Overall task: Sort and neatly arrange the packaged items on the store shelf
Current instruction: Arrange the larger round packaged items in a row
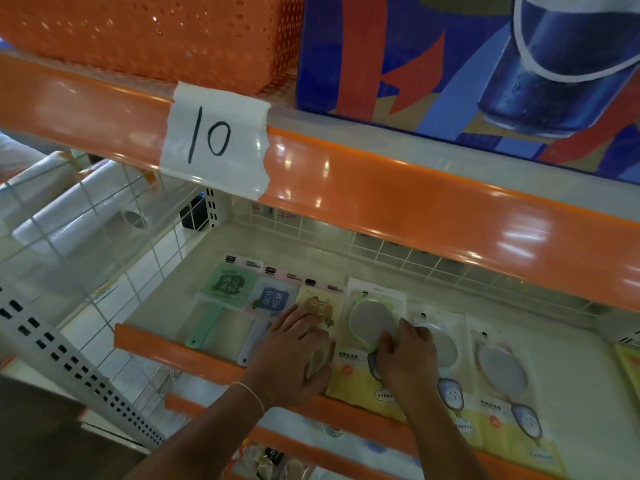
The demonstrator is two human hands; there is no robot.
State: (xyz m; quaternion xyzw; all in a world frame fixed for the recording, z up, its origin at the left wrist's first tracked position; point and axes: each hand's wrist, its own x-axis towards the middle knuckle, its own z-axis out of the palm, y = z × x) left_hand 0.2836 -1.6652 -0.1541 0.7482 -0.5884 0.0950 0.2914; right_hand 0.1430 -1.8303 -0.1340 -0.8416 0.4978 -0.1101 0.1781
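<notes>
Left hand point(294, 355) and right hand point(405, 358) press mirror packs point(367, 341) — at shelf lip point(173, 355).

Both forearms are bare, without sleeves, and a thin white string bracelet point(250, 393) circles the wrist behind the left hand point(289, 355).

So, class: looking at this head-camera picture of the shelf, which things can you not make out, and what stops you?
- Yellow mirror pack: handle end hidden under the left hand.
- Green-rimmed mirror pack: lower part covered by the right hand.
- Yellow item at far right: cut off by the frame edge.
- Small print on the packs: too small and blurred.
- Goods on the lower shelf: blurred, cut off by the bottom edge.
</notes>
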